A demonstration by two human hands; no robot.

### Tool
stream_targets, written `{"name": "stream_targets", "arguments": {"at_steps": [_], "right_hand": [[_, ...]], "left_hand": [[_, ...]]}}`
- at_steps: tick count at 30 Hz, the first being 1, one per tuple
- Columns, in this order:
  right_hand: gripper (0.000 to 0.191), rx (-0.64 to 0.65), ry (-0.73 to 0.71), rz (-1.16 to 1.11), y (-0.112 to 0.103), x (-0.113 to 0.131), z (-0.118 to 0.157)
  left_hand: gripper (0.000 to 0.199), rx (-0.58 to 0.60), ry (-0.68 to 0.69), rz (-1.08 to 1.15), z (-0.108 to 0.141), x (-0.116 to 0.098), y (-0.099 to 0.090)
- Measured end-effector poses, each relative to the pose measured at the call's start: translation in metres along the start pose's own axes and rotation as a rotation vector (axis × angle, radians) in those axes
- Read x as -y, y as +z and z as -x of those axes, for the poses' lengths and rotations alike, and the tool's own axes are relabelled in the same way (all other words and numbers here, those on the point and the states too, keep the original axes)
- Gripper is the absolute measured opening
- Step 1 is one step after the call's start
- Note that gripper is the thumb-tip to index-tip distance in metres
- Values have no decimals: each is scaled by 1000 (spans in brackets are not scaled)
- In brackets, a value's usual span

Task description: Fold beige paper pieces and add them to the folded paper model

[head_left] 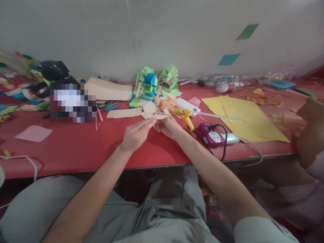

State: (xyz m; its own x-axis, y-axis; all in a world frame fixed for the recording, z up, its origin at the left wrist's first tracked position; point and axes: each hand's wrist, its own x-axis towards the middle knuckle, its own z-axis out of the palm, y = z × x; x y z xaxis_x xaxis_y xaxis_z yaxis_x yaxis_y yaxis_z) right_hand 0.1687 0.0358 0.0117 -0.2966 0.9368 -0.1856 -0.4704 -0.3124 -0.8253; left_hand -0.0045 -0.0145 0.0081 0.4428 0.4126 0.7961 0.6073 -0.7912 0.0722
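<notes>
My left hand (136, 135) and my right hand (169, 127) meet near the middle of the red table. Between their fingertips is a small pale peach piece of paper (162, 116). The left fingers lie close together, pressed at its left edge. My right hand curls round it from below, with its fingertips partly hidden. Just beyond, more peach paper (149, 108) and crumpled orange paper (167, 102) lie in a heap. Right of my right hand is a yellow hot glue gun (186, 118) with a clear glue stick (220, 116) jutting from its back.
Green and blue folded paper models (149, 84) stand by the wall. A purple power socket (212, 135) with cables sits near the front edge, beside yellow sheets (243, 114). Plastic bottles (229, 86) lie behind. A pink square (33, 133) is at left; another person's arm (310, 128) is at right.
</notes>
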Motion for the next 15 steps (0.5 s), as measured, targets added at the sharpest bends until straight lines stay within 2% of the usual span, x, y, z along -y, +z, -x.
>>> {"name": "stream_targets", "arguments": {"at_steps": [6,9,15], "right_hand": [[11,75,156,-59,-2,2,0],[7,100,130,-75,-1,2,-1],[6,118,92,48,-3,-1,-3]], "left_hand": [[45,9,-7,38,0,1,1],[46,1,15,41,0,1,1],[45,3,-22,56,0,1,1]]}}
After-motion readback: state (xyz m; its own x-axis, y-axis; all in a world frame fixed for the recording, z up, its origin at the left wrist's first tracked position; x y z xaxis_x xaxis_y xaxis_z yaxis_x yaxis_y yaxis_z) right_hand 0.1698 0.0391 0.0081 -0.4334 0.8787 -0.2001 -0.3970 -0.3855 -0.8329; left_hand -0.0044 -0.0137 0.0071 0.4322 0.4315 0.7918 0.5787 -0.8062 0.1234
